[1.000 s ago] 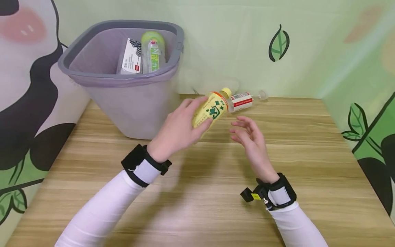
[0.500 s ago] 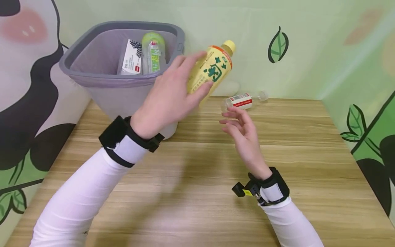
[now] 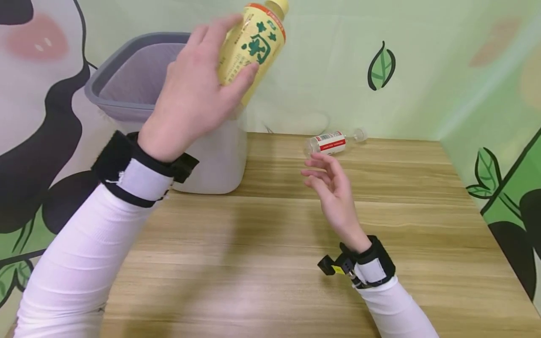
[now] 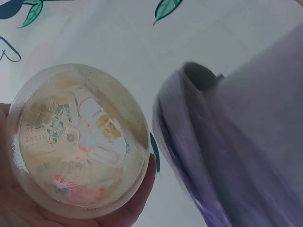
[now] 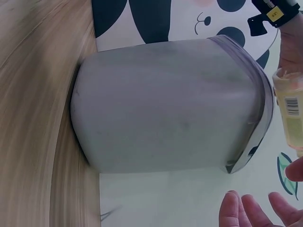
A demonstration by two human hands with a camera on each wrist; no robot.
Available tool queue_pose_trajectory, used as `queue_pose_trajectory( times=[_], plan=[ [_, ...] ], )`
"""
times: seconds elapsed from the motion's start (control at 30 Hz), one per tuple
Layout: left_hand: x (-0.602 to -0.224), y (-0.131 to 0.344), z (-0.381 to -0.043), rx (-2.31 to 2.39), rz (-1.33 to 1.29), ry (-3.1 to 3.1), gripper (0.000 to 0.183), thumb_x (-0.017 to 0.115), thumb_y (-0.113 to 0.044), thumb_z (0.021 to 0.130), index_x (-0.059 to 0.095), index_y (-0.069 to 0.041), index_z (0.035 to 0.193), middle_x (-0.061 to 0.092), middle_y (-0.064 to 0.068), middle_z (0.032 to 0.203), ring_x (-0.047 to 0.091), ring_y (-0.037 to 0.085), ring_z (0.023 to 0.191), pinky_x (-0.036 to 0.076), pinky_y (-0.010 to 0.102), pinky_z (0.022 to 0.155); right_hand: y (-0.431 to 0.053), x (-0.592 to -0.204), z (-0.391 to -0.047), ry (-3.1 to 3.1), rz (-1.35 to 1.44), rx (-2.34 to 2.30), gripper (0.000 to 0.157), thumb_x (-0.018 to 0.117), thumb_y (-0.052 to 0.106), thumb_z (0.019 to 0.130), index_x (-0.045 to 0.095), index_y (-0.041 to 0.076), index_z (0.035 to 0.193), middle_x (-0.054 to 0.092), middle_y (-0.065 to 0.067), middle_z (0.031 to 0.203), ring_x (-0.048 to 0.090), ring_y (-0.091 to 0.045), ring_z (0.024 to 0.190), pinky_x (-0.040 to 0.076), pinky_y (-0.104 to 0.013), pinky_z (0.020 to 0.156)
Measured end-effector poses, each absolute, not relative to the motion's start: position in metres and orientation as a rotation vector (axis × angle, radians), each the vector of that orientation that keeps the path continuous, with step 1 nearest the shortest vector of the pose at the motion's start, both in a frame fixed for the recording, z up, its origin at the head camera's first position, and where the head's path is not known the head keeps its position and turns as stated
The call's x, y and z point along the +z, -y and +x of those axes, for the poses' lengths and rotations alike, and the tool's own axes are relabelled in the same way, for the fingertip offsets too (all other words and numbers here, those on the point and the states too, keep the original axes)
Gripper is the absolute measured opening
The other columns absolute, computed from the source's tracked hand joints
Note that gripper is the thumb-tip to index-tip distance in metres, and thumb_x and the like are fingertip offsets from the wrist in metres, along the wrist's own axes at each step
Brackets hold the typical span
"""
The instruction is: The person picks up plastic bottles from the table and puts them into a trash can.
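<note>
My left hand (image 3: 190, 89) grips a yellow-labelled plastic drink bottle (image 3: 258, 44) with a yellow cap, tilted cap up and to the right. It is raised in front of the grey trash bin (image 3: 211, 164), near the rim's height. The left wrist view shows the bottle's clear round base (image 4: 71, 137) beside the bin's bag-covered rim (image 4: 175, 109). Low over the table, my right hand (image 3: 336, 197) holds nothing, its fingers loosely bent. Just beyond its fingertips a clear bottle (image 3: 331, 142) with a white and red label lies on its side.
The bin, lined with a thin purplish bag, stands at the table's back left; my left hand hides part of its opening. A printed cloth wall (image 3: 338, 61) rises behind the wooden table (image 3: 287, 263).
My left hand has lifted the yellow bottle from near the table and carried it up and left to the bin. My right hand has shifted slightly left.
</note>
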State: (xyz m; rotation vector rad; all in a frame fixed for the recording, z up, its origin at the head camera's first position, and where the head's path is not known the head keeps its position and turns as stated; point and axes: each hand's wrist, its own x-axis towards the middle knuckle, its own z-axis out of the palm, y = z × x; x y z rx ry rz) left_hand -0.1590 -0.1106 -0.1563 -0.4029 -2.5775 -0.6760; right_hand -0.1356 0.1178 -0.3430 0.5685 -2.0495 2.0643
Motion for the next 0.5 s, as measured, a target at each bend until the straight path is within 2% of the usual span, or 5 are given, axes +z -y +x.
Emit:
queue_pose_trajectory(
  times=[0.13,0.27,0.5],
  plan=[
    [-0.154,0.121,-0.163,-0.702,-0.328,2.569,0.062,0.050,-0.045,0.092,0.030,-0.024,0.148,0.047,0.011,0.127,0.050,0.025,0.095,0.045,0.042,0.071,-0.119,-0.344,-0.135,2.052,0.573,2.060,0.040,0.045,-0.008,0.092,0.044,-0.001,0.132,0.053,-0.012,0.119,0.056,-0.028,0.106,0.050,-0.034,0.088],
    [-0.154,0.132,-0.170,-0.711,-0.264,2.564,0.063,0.050,-0.045,0.092,0.028,-0.026,0.148,0.046,0.011,0.130,0.050,0.026,0.099,0.046,0.043,0.073,-0.120,-0.344,-0.134,2.058,0.574,2.057,0.041,0.045,-0.008,0.092,0.044,0.000,0.131,0.053,-0.012,0.120,0.055,-0.034,0.107,0.050,-0.032,0.087],
    [-0.159,0.156,-0.185,-0.707,-0.138,2.577,0.065,0.048,-0.044,0.092,0.025,-0.025,0.150,0.043,0.012,0.134,0.050,0.028,0.099,0.043,0.040,0.073,-0.121,-0.346,-0.133,2.073,0.561,2.055,0.040,0.046,-0.009,0.091,0.044,-0.002,0.131,0.053,-0.014,0.120,0.054,-0.039,0.108,0.050,-0.030,0.087]
  ],
)
